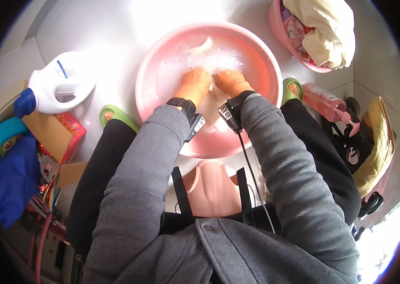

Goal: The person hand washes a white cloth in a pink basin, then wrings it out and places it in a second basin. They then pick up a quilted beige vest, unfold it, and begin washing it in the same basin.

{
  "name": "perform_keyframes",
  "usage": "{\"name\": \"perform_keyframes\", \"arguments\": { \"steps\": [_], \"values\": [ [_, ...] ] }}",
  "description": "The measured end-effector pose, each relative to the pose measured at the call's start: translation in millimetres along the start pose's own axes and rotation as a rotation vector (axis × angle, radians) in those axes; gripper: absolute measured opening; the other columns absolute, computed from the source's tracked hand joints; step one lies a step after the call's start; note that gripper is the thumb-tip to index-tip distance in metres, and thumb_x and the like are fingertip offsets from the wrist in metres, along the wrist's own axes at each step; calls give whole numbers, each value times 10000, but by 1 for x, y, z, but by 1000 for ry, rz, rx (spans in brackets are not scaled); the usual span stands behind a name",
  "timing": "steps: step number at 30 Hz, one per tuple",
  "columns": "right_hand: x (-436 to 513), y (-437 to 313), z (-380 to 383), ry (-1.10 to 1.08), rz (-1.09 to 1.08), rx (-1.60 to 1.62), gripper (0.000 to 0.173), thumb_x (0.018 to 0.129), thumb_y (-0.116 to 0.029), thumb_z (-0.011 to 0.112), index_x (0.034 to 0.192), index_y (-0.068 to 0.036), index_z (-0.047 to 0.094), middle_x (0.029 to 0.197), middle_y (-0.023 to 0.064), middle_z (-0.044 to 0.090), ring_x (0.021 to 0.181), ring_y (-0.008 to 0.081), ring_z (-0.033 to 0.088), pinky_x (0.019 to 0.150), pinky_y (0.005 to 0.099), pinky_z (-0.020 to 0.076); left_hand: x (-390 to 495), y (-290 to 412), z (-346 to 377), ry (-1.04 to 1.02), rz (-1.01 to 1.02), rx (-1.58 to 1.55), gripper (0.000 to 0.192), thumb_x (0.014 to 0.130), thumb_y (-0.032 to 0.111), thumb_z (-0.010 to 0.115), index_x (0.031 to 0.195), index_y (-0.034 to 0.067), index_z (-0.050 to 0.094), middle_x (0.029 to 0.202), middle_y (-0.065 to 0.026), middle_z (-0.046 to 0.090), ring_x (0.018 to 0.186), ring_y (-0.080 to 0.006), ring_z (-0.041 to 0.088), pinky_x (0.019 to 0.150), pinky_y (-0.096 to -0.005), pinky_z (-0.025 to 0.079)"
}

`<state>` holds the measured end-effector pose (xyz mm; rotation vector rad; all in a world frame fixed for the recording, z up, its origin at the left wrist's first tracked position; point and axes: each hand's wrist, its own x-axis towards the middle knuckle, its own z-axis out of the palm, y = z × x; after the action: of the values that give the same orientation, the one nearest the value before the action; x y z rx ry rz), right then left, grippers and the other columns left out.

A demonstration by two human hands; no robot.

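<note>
Both my hands are sunk in the cloudy, sudsy water of a round pink plastic basin point(275, 83). My left hand point(196, 78) and my right hand point(231, 80) are close together near the middle, backs up. Water and glare hide my fingers, so their grip does not show. Pale cloth point(218, 91) lies in the water between and below my wrists. Beyond the hands a pale piece of fabric point(203, 47) breaks the surface. Each wrist wears a black strap with a small device; a cable runs from the right one.
A white detergent jug point(49, 83) with a blue cap lies left, above an opened cardboard box point(49, 135). Clothes point(327, 35) fill another pink basin point(279, 30) at upper right. A pink pump bottle point(324, 101) lies by my right foot. Pink plastic point(216, 191) sits between my legs.
</note>
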<state>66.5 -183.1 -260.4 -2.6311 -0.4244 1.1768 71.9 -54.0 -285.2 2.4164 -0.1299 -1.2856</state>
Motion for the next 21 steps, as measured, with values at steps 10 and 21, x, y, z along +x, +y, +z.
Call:
{"name": "perform_keyframes", "arguments": {
  "steps": [10,21],
  "values": [
    [-60,-11,24,662,-259,220,515,757,-244,630,1234,-203,442,1301,158,389,1170,404,380,919,510,393,-64,-11,14,269,319,-228,349,921,199,318,1183,21,463,1174,-265,474,1098,-391,464,929,-415,379],
    [-51,-19,55,399,-111,-413,659,747,-398,617,1319,-154,399,1328,86,389,1273,325,284,893,554,374,-76,0,41,93,40,87,386,927,271,363,1248,61,404,1375,-203,298,1216,-433,359,947,-566,325]
  ]
}}
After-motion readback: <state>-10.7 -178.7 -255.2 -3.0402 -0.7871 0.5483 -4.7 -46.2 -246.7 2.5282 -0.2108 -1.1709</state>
